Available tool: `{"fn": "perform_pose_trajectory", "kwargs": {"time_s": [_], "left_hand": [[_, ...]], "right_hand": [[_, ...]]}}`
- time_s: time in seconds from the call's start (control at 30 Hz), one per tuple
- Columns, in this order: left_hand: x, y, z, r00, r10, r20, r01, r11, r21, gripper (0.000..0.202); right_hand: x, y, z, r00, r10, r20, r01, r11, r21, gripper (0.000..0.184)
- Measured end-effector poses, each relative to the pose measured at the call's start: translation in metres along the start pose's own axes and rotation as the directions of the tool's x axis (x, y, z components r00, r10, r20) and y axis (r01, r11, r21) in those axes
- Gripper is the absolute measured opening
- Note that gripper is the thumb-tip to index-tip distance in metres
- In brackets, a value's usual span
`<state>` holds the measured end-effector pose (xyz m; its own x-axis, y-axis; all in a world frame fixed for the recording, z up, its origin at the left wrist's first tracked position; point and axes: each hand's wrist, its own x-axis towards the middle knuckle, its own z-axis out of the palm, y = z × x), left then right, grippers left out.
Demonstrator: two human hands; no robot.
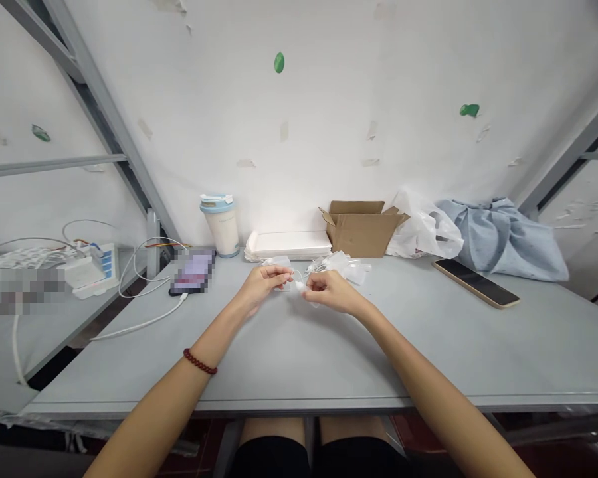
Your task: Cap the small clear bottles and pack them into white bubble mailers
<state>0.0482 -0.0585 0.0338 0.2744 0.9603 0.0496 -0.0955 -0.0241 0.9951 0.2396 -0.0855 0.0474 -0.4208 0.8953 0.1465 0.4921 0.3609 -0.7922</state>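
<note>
My left hand [260, 288] is closed in a pinch on one end of a short, thin white cable [298, 273], which bends in a small loop between my hands. At its other side my right hand [337, 292] pinches a small white piece [299, 287], perhaps the cable's plug; its exact kind is too small to tell. Just behind my hands lies a loose pile of small white cables and clear plastic sleeves [356, 271]. Part of that pile is hidden by my right hand. Both hands are slightly above the grey table [299, 358].
Along the wall stand a lidded cup [220, 226], a stack of white sheets or envelopes [289, 245], an open cardboard box [361, 234], a white plastic bag [421, 229] and a blue cloth bundle [511, 239]. Phones lie left [193, 271] and right [476, 283]; a charging cable [139, 327] trails leftward.
</note>
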Motion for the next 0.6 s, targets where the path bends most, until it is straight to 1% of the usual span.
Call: {"fn": "perform_pose_trajectory", "kwargs": {"time_s": [0.17,0.33,0.6], "left_hand": [[0.0001,0.0006,-0.0014,1.000,-0.005,-0.005,0.005,1.000,0.020,0.025],[-0.0009,0.0010,-0.0003,1.000,0.002,0.004,-0.002,1.000,0.025,0.024],[-0.0019,0.0037,0.0005,1.000,-0.026,-0.015,0.026,1.000,-0.003,0.023]], "right_hand": [[0.0003,-0.0023,-0.0003,1.000,-0.008,-0.005,0.008,1.000,0.004,0.014],[-0.0007,-0.0066,-0.0001,1.000,0.014,0.008,-0.014,1.000,-0.003,0.012],[-0.0013,-0.0089,0.0002,1.000,0.016,-0.012,-0.016,1.000,0.003,0.016]]}}
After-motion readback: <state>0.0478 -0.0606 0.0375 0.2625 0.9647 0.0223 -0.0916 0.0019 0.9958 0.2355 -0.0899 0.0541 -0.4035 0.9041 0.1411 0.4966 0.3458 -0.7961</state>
